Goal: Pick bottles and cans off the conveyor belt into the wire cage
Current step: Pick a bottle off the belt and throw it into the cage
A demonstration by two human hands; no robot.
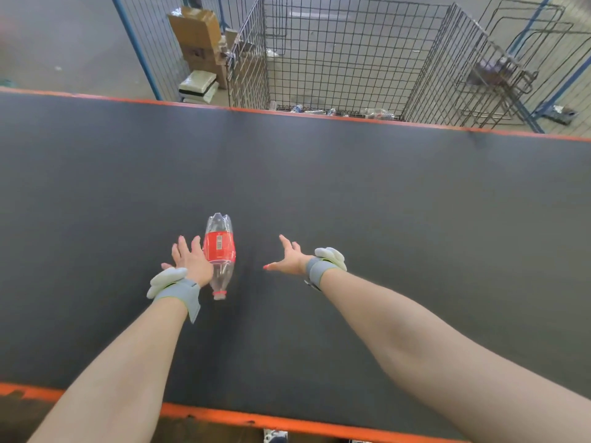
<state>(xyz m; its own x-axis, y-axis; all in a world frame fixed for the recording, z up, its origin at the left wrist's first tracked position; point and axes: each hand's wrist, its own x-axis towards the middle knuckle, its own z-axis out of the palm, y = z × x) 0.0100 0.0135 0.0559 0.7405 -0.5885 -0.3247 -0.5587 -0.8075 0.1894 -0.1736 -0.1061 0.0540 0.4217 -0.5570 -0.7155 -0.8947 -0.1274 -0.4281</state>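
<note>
1. Conveyor belt point(351, 187): surface was dark grey, matt and smooth, and looked like rubber sheet.
2. Orange edging point(287, 423), along the belt's near and far sides: looked like painted metal, with the paint chipped at the near left.
3. Bottle point(220, 251), at the belt's middle: was clear glossy plastic with a glossy red film label and a red plastic neck ring.
4. Wire cage point(351, 59), beyond the belt's far side: was dark, dull metal wire.
5. Cardboard boxes point(195, 27), beyond the belt's far side: were brown and matt.
6. 2 wrist straps point(179, 290), above the belt: were grey matt cloth with pale padded pieces.
7. Floor point(64, 43), beyond the belt: was grey, matt and looked like concrete.
</note>
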